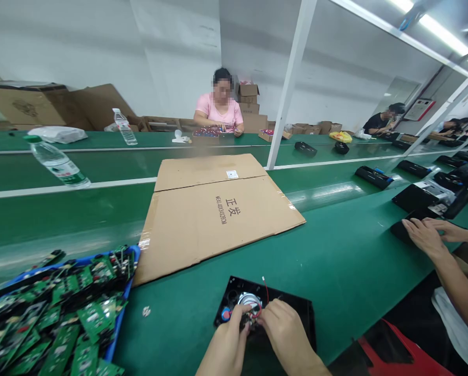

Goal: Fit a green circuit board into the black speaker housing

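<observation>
Head view, factory assembly line: black speaker housing (pixel 275 308) lying flat at the near edge of the green work surface (pixel 347 261), open side up, round silver speaker driver (pixel 249 300) seated inside with thin red wires (pixel 266 290) rising from it. Left hand (pixel 228 342) and right hand (pixel 283 329) pressed close together over the housing, fingertips bunched at the wires just beside the driver, apparently pinching them, though the exact grip hidden by the knuckles. Judged to be mid-wiring, leads being seated or routed at the driver; next move likely calling for a fine, steady pinch and a free fingertip to hold the housing from sliding. Blue tray (pixel 134 256) heaped with green circuit boards (pixel 61 318) near the left hand, within reach. Flattened cardboard sheet (pixel 218 219) printed with characters lying beyond the housing, across the middle of the surface. Two clear water bottles (pixel 57 164) farther back on the left. At right, a co-worker's hands (pixel 430 235) resting on another black unit, more black housings (pixel 375 177) lined up along the belt beyond. Across the line, a seated person in a pink shirt (pixel 220 112) bent over small parts, stacked cartons behind.
</observation>
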Action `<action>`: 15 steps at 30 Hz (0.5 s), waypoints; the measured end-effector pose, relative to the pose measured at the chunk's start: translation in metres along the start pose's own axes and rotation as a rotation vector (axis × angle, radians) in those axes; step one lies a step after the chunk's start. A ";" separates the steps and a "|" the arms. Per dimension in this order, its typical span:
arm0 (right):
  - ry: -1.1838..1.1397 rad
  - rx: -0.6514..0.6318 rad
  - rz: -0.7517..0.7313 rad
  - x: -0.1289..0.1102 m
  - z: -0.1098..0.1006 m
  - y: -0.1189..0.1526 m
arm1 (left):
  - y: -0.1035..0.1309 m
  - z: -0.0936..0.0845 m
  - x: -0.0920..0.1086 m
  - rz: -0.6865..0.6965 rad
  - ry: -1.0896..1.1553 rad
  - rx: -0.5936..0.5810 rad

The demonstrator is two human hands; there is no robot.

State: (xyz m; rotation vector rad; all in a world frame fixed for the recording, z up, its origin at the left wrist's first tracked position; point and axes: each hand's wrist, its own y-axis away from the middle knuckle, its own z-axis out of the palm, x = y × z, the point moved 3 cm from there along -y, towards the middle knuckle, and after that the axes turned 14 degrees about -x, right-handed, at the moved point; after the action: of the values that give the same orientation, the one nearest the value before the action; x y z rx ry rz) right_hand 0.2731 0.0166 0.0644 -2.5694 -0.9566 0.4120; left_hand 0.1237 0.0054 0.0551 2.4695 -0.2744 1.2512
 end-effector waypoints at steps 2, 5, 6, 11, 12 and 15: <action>-0.023 0.008 0.016 0.003 -0.001 -0.001 | 0.000 -0.003 -0.001 0.006 -0.012 -0.005; -0.057 -0.025 -0.006 0.007 -0.002 -0.002 | 0.000 -0.007 -0.003 0.053 -0.020 -0.016; -0.065 -0.048 -0.018 0.007 -0.002 -0.002 | 0.000 -0.007 -0.003 0.076 -0.020 -0.021; -0.192 -0.081 0.089 0.009 0.014 0.008 | -0.002 -0.009 -0.001 0.146 -0.007 -0.014; -0.223 -0.060 0.125 0.008 0.017 0.010 | -0.002 -0.009 -0.001 0.152 0.005 -0.004; -0.316 -0.051 0.176 0.006 0.022 0.013 | -0.001 -0.008 0.000 0.170 0.065 0.036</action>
State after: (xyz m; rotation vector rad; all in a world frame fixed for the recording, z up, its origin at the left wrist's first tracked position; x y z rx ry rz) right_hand 0.2762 0.0170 0.0386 -2.6955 -0.8508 0.8745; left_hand 0.1179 0.0094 0.0598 2.4732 -0.4566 1.4134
